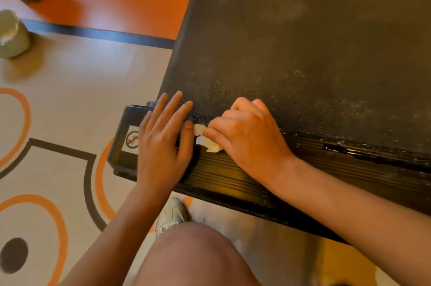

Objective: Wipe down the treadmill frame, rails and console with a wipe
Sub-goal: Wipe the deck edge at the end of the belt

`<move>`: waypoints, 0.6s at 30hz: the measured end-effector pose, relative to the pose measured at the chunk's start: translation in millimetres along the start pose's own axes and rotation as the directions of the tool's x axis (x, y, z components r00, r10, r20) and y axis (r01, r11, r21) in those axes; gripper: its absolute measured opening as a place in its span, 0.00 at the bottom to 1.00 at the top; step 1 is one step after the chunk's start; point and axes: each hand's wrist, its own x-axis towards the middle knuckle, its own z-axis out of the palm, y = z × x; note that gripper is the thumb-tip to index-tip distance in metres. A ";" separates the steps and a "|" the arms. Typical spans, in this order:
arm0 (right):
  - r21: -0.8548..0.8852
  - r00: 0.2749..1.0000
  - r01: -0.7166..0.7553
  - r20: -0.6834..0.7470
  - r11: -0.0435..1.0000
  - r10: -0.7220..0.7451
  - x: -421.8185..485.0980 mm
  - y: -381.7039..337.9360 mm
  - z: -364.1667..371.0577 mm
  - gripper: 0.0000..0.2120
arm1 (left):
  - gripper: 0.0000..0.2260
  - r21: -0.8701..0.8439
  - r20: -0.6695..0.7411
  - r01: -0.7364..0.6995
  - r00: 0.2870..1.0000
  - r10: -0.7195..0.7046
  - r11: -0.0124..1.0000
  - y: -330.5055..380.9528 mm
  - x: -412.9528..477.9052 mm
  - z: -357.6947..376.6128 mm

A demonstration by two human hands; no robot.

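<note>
**Q:** Where is the wipe?
**A:** The white wipe [205, 140] lies crumpled on the ribbed black side rail [233, 178] of the treadmill, near its end, at the edge of the belt [303, 52]. Part of it is hidden under the right hand.

**Q:** How does the right hand grip?
**A:** The right hand [247, 136] sits on top of the wipe. Its fingers curl around the wipe and hold it against the rail.

**Q:** And the left hand?
**A:** The left hand [163, 136] lies flat, fingers straight and slightly spread, just beside the wipe. Its palm covers the rail and the end cap [123, 131], and its fingertips reach the belt. It holds nothing.

**Q:** What is the belt's condition?
**A:** Pale specks and dust cover its surface.

**Q:** What is on the floor?
**A:** A pale tub [12, 33] stands well apart from the treadmill. A light shoe [173, 213] shows below the rail.
</note>
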 end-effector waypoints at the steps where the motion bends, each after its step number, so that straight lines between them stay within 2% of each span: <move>1: -0.003 1.000 0.000 0.007 1.000 0.000 -3.0 -1.2 -4.7 0.23 | 0.18 -0.004 -0.005 0.013 1.000 -0.013 1.000 2.2 -1.2 -0.7; 4: -0.005 0.997 0.045 0.061 0.999 -0.044 -15.4 -3.9 -18.3 0.19 | 0.16 -0.003 0.009 0.064 0.998 -0.064 0.998 10.4 -3.0 -3.3; 8: -0.060 0.996 0.085 0.032 0.995 -0.083 -40.5 -8.6 -33.9 0.10 | 0.14 0.064 0.098 0.045 0.994 -0.051 0.997 17.6 -8.3 -9.5; 12: -0.108 1.000 -0.002 -0.004 0.994 0.002 -72.8 -5.5 -45.3 0.12 | 0.15 0.046 0.196 0.041 0.979 -0.049 0.998 21.6 -17.5 -17.6; 18: -0.224 0.989 -0.142 0.000 0.964 0.146 -122.6 8.7 -53.9 0.17 | 0.19 -0.032 0.247 0.055 0.968 -0.046 0.998 42.7 -31.4 -25.5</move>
